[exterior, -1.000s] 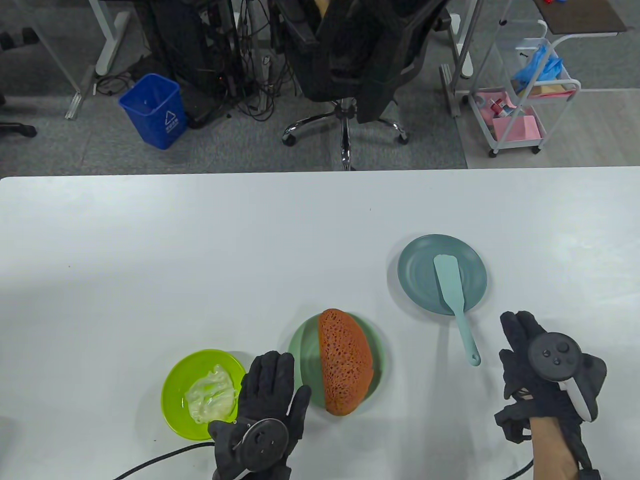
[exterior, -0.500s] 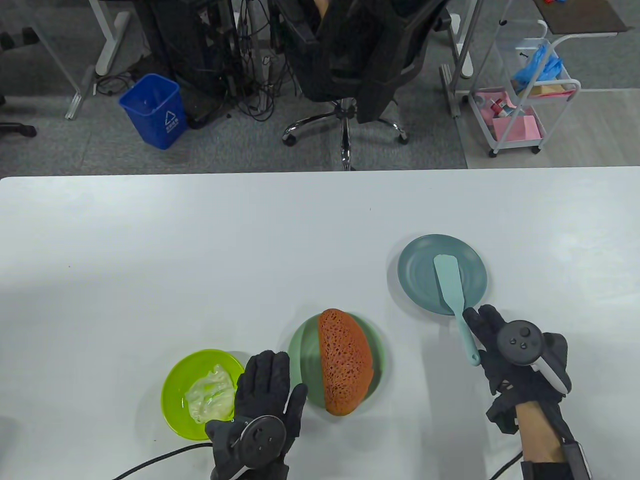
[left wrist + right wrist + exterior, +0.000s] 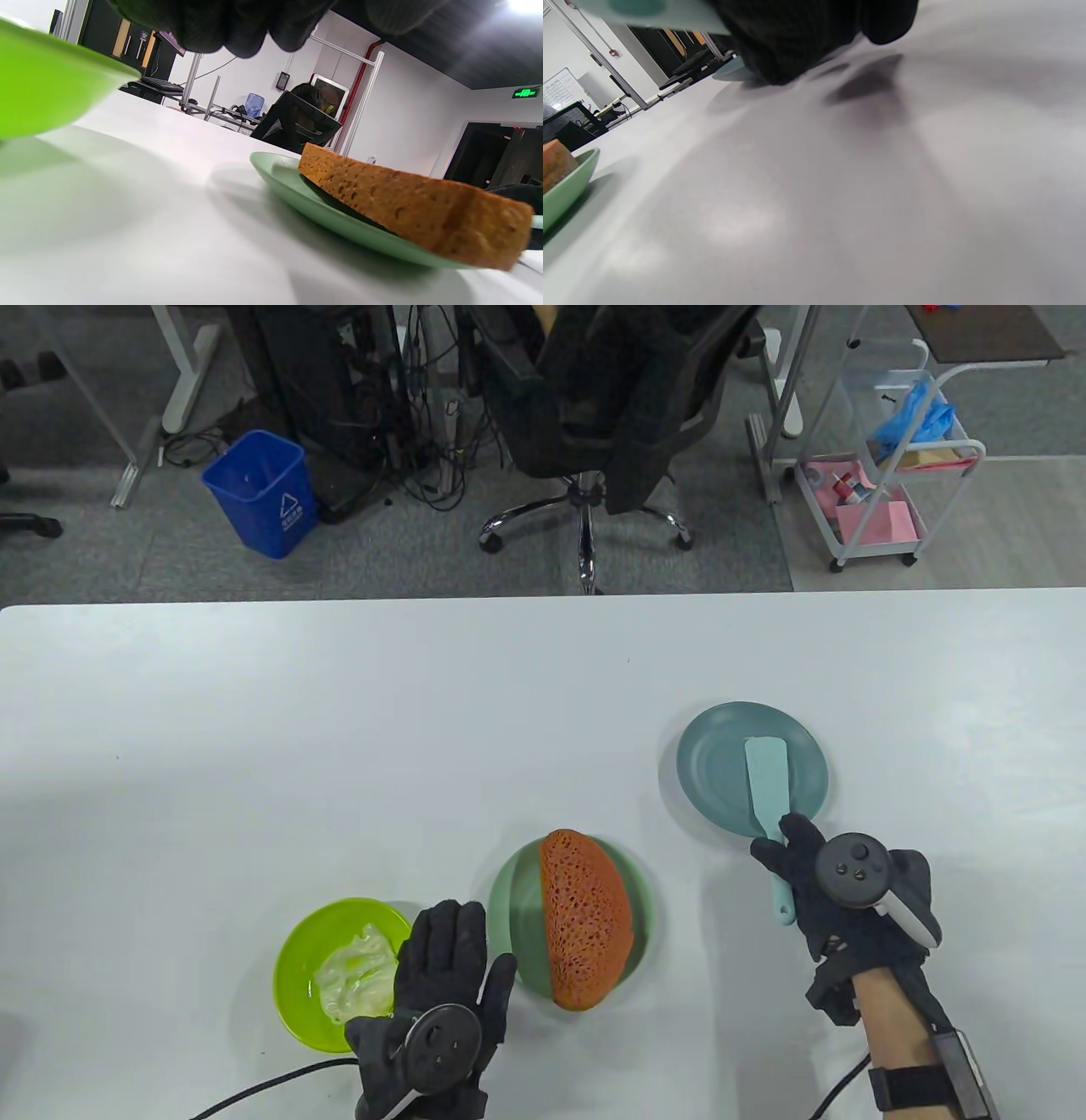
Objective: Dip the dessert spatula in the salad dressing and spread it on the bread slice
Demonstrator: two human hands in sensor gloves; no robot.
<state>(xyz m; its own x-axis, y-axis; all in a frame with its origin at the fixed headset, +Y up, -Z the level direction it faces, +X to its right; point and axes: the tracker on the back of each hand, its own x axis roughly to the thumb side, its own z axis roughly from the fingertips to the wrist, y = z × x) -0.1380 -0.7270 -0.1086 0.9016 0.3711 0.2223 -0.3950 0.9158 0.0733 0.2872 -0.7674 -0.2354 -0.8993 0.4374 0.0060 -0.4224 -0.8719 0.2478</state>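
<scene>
Table view: dessert spatula (image 3: 766, 791), pale teal, flat smooth blade, lies on the blue-grey plate (image 3: 708, 763) at lower right of frame, long axis near vertical, handle end toward the bottom edge. Right hand (image 3: 827, 882) lies over the handle; whether its fingers clamp it, cannot tell. Salad dressing (image 3: 356, 976), creamy, glossy, sits in the lime bowl (image 3: 297, 963) at lower left. Porous brown bread slice (image 3: 585, 929) on the green plate (image 3: 509, 903) between. Left hand (image 3: 441, 984) flat, fingers straight, nothing held.

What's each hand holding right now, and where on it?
Right hand grips the spatula by its handle; blade over the teal plate. Left hand holds nothing.
</scene>
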